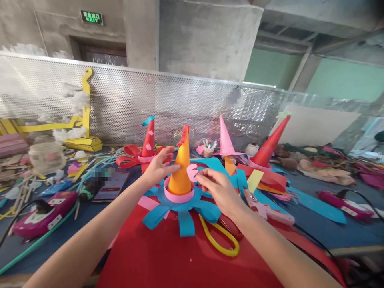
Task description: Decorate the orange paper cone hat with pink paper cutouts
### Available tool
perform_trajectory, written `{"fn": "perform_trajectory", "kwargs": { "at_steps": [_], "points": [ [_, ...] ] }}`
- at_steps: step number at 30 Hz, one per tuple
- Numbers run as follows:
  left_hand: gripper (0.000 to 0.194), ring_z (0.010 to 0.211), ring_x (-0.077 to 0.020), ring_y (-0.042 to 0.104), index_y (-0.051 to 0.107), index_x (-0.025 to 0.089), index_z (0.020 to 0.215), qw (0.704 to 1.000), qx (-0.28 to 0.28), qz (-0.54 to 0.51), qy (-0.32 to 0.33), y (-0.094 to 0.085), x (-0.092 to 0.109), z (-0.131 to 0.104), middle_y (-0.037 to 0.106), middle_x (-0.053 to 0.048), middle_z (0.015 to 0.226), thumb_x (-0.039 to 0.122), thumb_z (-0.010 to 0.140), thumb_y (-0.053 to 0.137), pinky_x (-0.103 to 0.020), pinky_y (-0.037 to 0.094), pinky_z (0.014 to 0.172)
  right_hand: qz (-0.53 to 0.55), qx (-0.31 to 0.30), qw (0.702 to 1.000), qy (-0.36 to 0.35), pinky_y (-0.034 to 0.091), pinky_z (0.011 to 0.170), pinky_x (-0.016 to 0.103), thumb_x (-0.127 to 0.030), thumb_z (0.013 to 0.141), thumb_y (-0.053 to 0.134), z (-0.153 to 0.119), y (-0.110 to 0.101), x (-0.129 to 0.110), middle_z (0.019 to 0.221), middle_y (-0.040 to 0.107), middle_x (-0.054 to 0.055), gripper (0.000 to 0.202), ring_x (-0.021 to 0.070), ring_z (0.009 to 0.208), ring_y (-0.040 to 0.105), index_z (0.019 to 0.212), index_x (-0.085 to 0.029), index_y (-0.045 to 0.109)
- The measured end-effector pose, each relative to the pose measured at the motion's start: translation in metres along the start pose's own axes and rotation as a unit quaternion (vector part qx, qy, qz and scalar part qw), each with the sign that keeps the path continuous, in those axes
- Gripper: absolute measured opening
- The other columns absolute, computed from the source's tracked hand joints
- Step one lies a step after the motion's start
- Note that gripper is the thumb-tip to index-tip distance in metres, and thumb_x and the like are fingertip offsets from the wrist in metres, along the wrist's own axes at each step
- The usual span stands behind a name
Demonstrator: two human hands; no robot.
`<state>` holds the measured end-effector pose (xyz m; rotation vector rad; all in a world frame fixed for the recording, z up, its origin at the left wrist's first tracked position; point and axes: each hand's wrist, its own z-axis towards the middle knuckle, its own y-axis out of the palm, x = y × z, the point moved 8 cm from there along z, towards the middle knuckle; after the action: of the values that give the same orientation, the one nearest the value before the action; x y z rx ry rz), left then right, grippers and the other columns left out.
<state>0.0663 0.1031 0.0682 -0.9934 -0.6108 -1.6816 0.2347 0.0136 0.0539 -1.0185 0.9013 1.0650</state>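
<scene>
The left hand (159,166) is held half open, its fingers spread and its thumb apparently rested on the left side of one orange cone (181,174). The cone is stood upright between the hands, ringed at its base by a pink band (179,195) and blue paper loops (186,225). By the right hand (217,187), one pink paper piece (192,172) is pinched between thumb and fingers, just beside the cone. Two red cones (148,143) are seen, one beyond each hand; one pink cone (225,140) is placed beyond the right. One yellow handle (217,242) is seen below the right hand, one pink glue gun (270,211) to its right.
</scene>
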Motion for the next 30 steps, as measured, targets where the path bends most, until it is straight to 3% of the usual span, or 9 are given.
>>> {"fn": "perform_trajectory", "kwargs": {
  "at_steps": [3, 6, 9, 15, 19, 22, 25, 27, 30],
  "points": [
    [0.018, 0.077, -0.0151, 0.058, 0.057, 0.018, 0.089, 0.992, 0.127, -0.012, -0.025, -0.015, 0.009, -0.021, 0.063, -0.003, 0.087, 0.025, 0.076, 0.067, -0.03, 0.047, 0.07, 0.017, -0.011, 1.0, 0.003, 0.031, 0.054, 0.027, -0.039, 0.08, 0.064, -0.01, 0.004, -0.002, 0.065, 0.05, -0.004, 0.021, 0.0115, 0.059, 0.041, 0.075, -0.019, 0.062],
    [0.019, 0.065, -0.0119, 0.054, 0.061, 0.017, 0.084, 0.99, 0.017, -0.08, -0.119, 0.016, 0.007, -0.043, 0.062, -0.001, 0.076, 0.032, 0.077, 0.07, -0.027, 0.043, 0.06, 0.03, -0.029, 0.999, -0.003, 0.03, 0.054, 0.027, -0.038, 0.081, 0.064, -0.018, 0.009, -0.008, 0.062, 0.048, -0.005, 0.02, 0.0115, 0.058, 0.041, 0.074, -0.019, 0.061],
    [0.021, 0.065, -0.0118, 0.055, 0.067, 0.017, 0.085, 0.98, -0.051, -0.124, -0.145, 0.038, 0.011, -0.058, 0.065, -0.002, 0.076, 0.031, 0.073, 0.075, -0.026, 0.041, 0.059, 0.026, -0.043, 0.999, -0.007, 0.027, 0.052, 0.027, -0.036, 0.081, 0.063, -0.022, 0.013, -0.013, 0.058, 0.044, -0.006, 0.02, 0.0108, 0.055, 0.037, 0.07, -0.019, 0.059],
    [0.014, 0.075, -0.0143, 0.059, 0.071, 0.017, 0.088, 0.974, -0.078, -0.163, -0.137, 0.046, 0.022, -0.065, 0.068, -0.004, 0.084, 0.025, 0.076, 0.07, -0.027, 0.045, 0.067, 0.009, -0.017, 1.0, -0.003, 0.027, 0.05, 0.026, -0.034, 0.08, 0.062, -0.024, 0.009, -0.014, 0.054, 0.042, -0.007, 0.019, 0.0101, 0.051, 0.036, 0.068, -0.02, 0.056],
    [0.016, 0.067, -0.0116, 0.055, 0.068, 0.016, 0.084, 0.982, -0.093, -0.104, -0.127, 0.046, 0.029, -0.064, 0.066, -0.002, 0.076, 0.028, 0.075, 0.073, -0.025, 0.042, 0.062, -0.008, -0.035, 0.999, -0.016, 0.029, 0.048, 0.026, -0.037, 0.079, 0.064, -0.022, 0.009, -0.018, 0.055, 0.043, -0.007, 0.023, 0.0099, 0.05, 0.037, 0.066, -0.02, 0.056],
    [0.015, 0.066, -0.01, 0.056, 0.067, 0.015, 0.081, 0.988, -0.04, -0.094, -0.119, 0.031, 0.027, -0.057, 0.067, -0.002, 0.077, 0.028, 0.077, 0.072, -0.023, 0.043, 0.062, -0.034, 0.003, 0.999, -0.042, 0.039, 0.055, 0.027, -0.045, 0.081, 0.061, -0.009, -0.002, -0.02, 0.065, 0.053, -0.003, 0.026, 0.0131, 0.059, 0.047, 0.075, -0.02, 0.06],
    [0.016, 0.064, -0.0087, 0.057, 0.067, 0.015, 0.081, 0.984, 0.048, -0.114, -0.129, 0.007, 0.02, -0.048, 0.066, 0.0, 0.072, 0.026, 0.073, 0.075, -0.021, 0.043, 0.059, -0.054, 0.054, 0.995, -0.066, 0.047, 0.077, 0.033, -0.042, 0.077, 0.066, 0.014, -0.008, -0.01, 0.098, 0.061, 0.005, 0.033, 0.0204, 0.091, 0.058, 0.1, -0.021, 0.058],
    [0.017, 0.064, -0.009, 0.059, 0.065, 0.015, 0.077, 0.975, 0.097, -0.139, -0.143, -0.006, 0.015, -0.043, 0.066, 0.0, 0.07, 0.023, 0.068, 0.077, -0.02, 0.045, 0.06, -0.067, 0.027, 0.995, -0.063, 0.049, 0.084, 0.037, -0.039, 0.067, 0.076, 0.032, 0.003, 0.005, 0.117, 0.059, 0.01, 0.057, 0.0263, 0.11, 0.056, 0.115, -0.021, 0.052],
    [0.018, 0.064, -0.009, 0.061, 0.064, 0.014, 0.073, 0.962, 0.136, -0.174, -0.16, -0.016, 0.009, -0.039, 0.067, -0.001, 0.071, 0.019, 0.064, 0.079, -0.02, 0.047, 0.06, -0.075, -0.049, 0.993, -0.073, 0.053, 0.083, 0.04, -0.04, 0.062, 0.082, 0.05, 0.03, 0.023, 0.119, 0.062, 0.01, 0.07, 0.0274, 0.107, 0.061, 0.122, -0.024, 0.048]
  ]
}}
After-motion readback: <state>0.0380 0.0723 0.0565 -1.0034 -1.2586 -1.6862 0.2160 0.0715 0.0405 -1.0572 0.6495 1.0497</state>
